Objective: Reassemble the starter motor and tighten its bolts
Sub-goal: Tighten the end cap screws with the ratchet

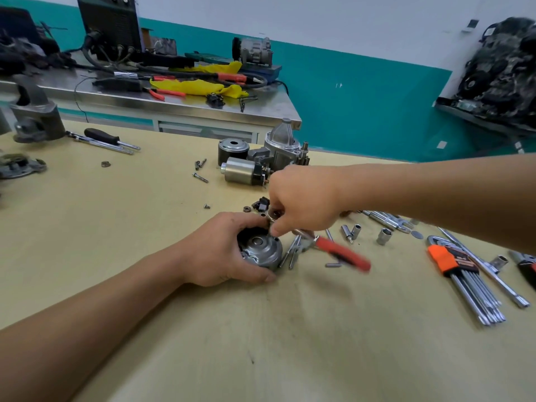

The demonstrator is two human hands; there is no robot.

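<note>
My left hand (224,250) grips a round grey starter end cap (261,250) on the wooden table (145,227), its recessed face turned up. My right hand (301,198) reaches down over the cap's far rim, and its fingertips pinch a small part there; what the part is I cannot tell. Behind them lie the solenoid (242,171), the dark motor housing (232,150) and the silver nose housing (282,143). Loose bolts (200,177) and a small screw (206,206) lie on the table to the left.
Red-handled pliers (342,253) lie just right of the cap, beside long bolts (293,252). Sockets (384,236) and an orange-held hex key set (464,280) are spread at the right. A screwdriver (110,139) and a vise (34,117) sit far left. A steel bench (174,103) stands behind.
</note>
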